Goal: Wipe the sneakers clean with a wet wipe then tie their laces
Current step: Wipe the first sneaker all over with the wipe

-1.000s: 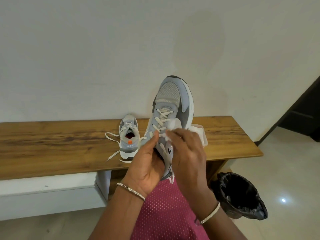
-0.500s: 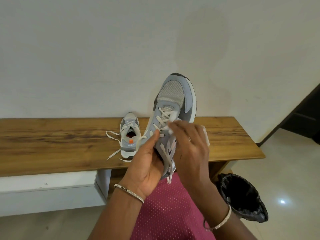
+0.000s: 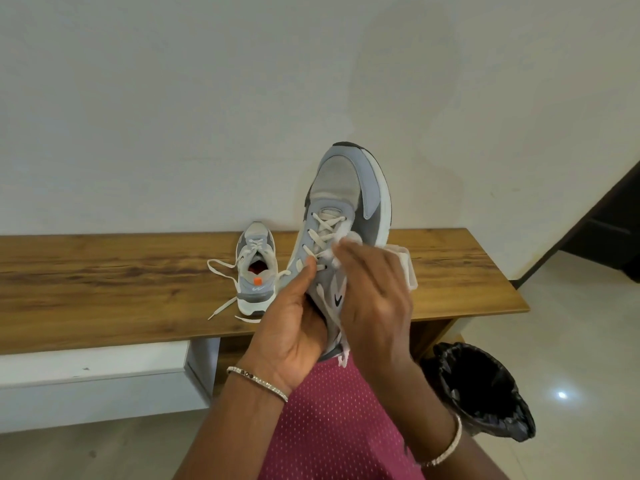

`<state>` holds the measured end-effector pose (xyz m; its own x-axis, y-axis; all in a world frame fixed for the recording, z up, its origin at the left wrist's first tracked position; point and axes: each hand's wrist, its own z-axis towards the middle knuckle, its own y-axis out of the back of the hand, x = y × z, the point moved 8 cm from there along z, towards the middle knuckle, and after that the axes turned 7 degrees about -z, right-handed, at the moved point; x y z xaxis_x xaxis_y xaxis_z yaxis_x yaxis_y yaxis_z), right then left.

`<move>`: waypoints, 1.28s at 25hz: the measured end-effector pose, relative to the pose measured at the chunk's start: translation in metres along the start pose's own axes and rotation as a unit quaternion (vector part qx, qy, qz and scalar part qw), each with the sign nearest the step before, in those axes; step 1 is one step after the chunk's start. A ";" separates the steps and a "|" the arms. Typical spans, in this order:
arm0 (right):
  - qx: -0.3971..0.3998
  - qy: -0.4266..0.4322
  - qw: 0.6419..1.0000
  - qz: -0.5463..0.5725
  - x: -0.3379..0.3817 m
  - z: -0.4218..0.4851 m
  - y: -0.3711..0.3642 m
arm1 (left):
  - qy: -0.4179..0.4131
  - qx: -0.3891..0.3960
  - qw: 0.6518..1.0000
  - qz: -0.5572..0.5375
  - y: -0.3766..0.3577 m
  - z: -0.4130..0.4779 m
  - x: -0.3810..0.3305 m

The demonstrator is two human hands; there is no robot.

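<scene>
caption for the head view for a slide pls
Left hand holds a sneaker up while right hand rubs a wipe over its laces.

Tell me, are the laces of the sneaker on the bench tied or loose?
Loose. The laces of the sneaker on the bench spread out untied over the wooden bench on both sides, with no knot or bow visible.
</scene>
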<state>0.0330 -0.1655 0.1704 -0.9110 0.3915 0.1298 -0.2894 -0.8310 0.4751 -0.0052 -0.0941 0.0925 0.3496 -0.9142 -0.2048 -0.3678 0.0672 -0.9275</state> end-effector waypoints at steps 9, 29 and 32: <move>-0.015 -0.019 1.000 -0.012 -0.021 0.017 -0.003 | 0.010 0.016 1.000 0.012 -0.003 -0.001 0.004; 0.018 -0.002 0.999 0.030 -0.001 -0.049 0.004 | -0.007 -0.059 0.998 0.017 0.004 0.001 -0.014; 0.020 -0.011 0.999 0.039 -0.007 -0.049 0.001 | 0.005 -0.051 0.998 0.023 0.001 0.001 -0.011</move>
<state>0.0247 -0.1882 0.1278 -0.9230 0.3363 0.1870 -0.2063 -0.8427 0.4972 -0.0086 -0.0835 0.0940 0.3224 -0.9147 -0.2435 -0.4692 0.0690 -0.8804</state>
